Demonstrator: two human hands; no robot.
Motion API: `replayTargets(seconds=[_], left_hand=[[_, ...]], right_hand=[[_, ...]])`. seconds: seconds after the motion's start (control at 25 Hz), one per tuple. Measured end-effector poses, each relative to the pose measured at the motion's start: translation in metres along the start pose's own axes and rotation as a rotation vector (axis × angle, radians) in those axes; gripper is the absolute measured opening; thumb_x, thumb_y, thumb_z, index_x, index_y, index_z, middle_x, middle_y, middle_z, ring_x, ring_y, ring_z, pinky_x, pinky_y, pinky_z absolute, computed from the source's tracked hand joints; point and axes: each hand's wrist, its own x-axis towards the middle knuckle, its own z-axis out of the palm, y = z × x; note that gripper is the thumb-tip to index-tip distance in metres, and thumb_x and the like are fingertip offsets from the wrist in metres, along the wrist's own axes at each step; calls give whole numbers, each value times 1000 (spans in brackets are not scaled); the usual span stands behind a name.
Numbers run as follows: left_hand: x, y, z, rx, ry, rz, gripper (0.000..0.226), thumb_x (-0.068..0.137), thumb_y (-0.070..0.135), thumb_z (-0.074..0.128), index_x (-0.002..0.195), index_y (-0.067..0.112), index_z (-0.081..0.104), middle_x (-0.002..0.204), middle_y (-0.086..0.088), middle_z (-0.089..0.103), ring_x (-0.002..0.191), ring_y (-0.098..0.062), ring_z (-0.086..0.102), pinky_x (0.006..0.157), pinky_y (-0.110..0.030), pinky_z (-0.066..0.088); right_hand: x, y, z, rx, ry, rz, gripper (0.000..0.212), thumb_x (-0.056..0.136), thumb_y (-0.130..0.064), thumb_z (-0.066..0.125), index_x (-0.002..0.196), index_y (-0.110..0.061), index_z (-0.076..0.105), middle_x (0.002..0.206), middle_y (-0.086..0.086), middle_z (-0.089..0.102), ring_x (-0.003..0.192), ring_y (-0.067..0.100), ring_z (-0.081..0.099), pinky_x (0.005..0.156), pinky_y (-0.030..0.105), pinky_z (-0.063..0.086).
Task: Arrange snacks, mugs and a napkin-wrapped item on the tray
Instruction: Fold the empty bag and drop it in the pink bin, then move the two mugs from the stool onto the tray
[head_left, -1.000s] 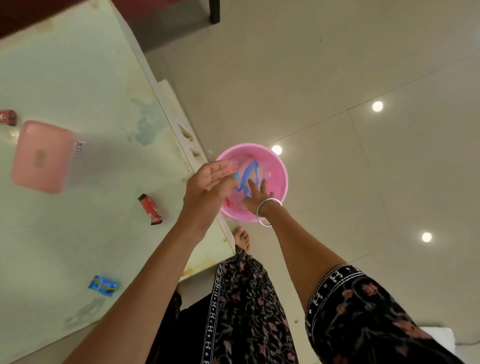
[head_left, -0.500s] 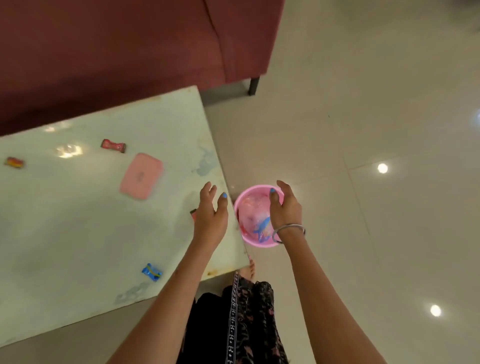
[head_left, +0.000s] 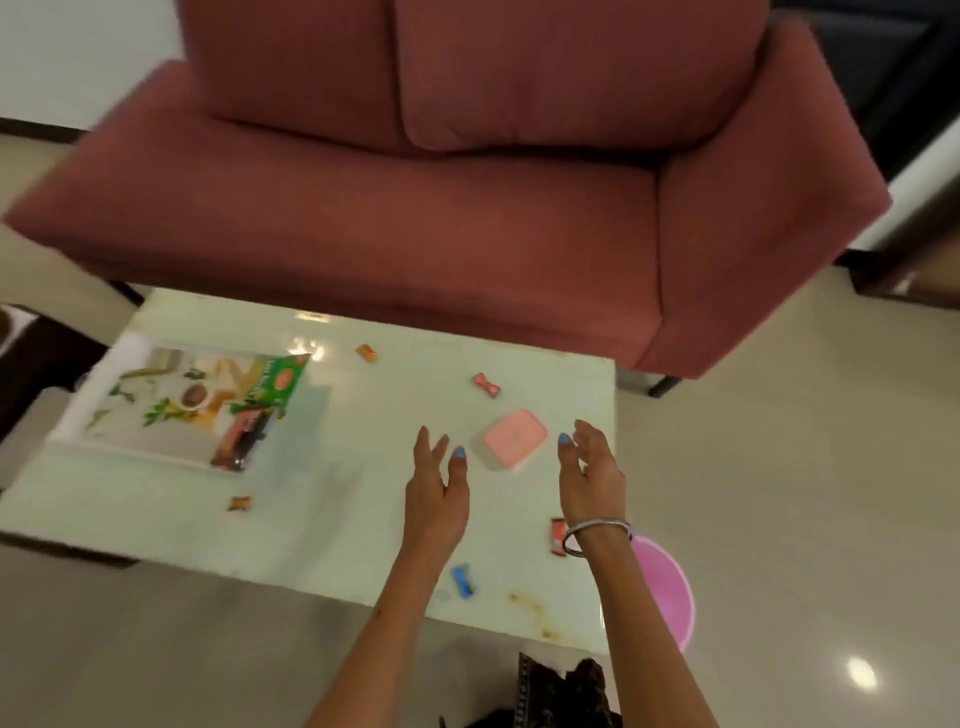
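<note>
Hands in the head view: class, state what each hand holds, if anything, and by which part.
Nothing is held. The left hand and right hand are open and empty, either side of the pink box, not touching it.

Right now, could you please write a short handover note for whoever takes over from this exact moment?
Left hand: open, empty, over the table.
Right hand: open, empty; both flank the pink-lidded box, touching nothing.
Tray, table's far left: holds a green snack packet and a dark bar packet.
Loose on the table: orange sweet, pink sweet, a small wrapper, blue sweet, red wrapper.
Pink bowl: on the floor by the right arm.
Left: box and loose snacks to the tray. No mugs or napkin-wrapped item in view.
</note>
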Motion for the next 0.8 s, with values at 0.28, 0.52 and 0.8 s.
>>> replayTargets(seconds=[0.28,0.52,0.8], left_hand=[[-12,-58,-238,-63,257,16,44,97,31,38,138,16,38,132,-8,56,118,-26,53,95,-29,40],[-21,-109,-383,-84,342,38,51,97,31,38,143,17,25,140,4,49,123,-22,47,97,-26,39],[1,-146,-456,-88,391,-29,53,93,35,46,140,14,32,147,-6,38,134,-24,36,111,-40,31]], right_hand=[[-108,-117,165,19,-204,-161,31,94,-25,51,122,-13,56,125,7,61,108,22,58,85,20,37],[-190,-178,278,-25,-301,-277,33,94,-23,51,125,-10,54,127,9,59,113,22,56,85,19,34],[-219,-228,365,-66,-448,-373,34,93,-25,53,125,-13,55,124,7,60,100,12,53,85,22,37]])
